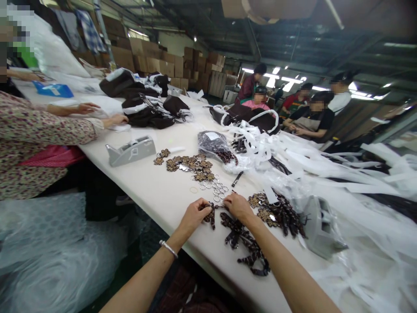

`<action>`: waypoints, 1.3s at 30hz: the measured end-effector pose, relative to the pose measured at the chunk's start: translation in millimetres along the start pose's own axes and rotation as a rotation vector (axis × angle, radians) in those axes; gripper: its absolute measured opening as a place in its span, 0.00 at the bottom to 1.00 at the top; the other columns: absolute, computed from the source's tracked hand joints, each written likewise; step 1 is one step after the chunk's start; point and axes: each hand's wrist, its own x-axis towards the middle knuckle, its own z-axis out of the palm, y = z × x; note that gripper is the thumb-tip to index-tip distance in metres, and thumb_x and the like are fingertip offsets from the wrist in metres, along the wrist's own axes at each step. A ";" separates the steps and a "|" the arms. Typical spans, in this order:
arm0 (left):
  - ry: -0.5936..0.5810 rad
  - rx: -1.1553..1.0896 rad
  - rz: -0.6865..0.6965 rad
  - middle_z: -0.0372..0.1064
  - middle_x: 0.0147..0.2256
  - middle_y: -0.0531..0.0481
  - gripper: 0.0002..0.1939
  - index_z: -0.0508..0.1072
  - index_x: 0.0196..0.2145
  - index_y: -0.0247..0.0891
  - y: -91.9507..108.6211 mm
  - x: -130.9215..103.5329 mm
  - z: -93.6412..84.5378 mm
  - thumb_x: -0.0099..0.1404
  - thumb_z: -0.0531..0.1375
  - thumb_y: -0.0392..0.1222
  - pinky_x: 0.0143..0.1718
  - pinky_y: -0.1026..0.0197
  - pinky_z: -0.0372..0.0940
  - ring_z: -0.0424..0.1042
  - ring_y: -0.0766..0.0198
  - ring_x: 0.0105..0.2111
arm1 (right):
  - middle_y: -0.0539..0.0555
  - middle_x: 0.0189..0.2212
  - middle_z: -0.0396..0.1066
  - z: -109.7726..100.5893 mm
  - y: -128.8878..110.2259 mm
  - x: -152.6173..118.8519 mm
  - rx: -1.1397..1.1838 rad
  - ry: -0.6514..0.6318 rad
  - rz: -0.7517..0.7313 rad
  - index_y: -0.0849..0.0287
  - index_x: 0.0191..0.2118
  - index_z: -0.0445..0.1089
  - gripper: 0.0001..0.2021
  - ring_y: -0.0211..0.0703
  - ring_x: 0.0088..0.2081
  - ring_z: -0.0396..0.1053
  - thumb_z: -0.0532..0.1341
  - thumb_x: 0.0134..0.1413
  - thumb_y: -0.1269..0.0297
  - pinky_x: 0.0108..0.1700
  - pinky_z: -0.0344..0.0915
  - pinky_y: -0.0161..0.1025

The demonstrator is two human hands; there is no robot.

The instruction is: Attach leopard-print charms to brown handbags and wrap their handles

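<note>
My left hand, a bangle on its wrist, pinches a short dark brown patterned strap whose ends hang down. Beside it, my right hand has its fingers closed over the table; what they grip is hidden, though a thin dark piece shows between the hands. Just beyond lie loose metal rings and a pile of brown flower-shaped charms. More dark patterned straps lie in a heap under my right wrist. To the right are further flower charms and a bundle of dark straps.
Grey tape dispensers stand at left and right. A plastic bag of dark straps lies ahead, white strips to its right. Dark brown bags and a co-worker's hands are at left. More people sit beyond.
</note>
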 end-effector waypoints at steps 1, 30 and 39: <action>0.022 0.002 0.006 0.67 0.25 0.54 0.08 0.71 0.31 0.36 1.6 1.3 2.8 0.57 0.60 0.44 0.28 0.66 0.59 0.65 0.67 0.25 | 0.55 0.33 0.75 -0.2 -4.1 -3.9 0.059 0.013 -0.001 0.56 0.28 0.77 0.06 0.46 0.41 0.69 0.61 0.50 0.67 0.47 0.59 0.40; -0.187 0.935 0.237 0.68 0.42 0.41 0.05 0.73 0.34 0.36 19.7 86.4 53.6 0.59 0.60 0.32 0.44 0.55 0.64 0.68 0.53 0.45 | 0.51 0.28 0.70 10.7 16.2 -75.2 1.311 0.168 0.331 0.56 0.30 0.75 0.08 0.42 0.29 0.67 0.65 0.46 0.58 0.33 0.70 0.41; -0.265 0.875 0.198 0.68 0.46 0.45 0.11 0.71 0.43 0.34 17.8 100.7 52.6 0.67 0.58 0.43 0.50 0.47 0.64 0.68 0.56 0.46 | 0.48 0.24 0.70 17.8 29.0 -79.7 1.342 0.218 0.395 0.58 0.32 0.75 0.15 0.37 0.24 0.64 0.73 0.35 0.59 0.27 0.68 0.38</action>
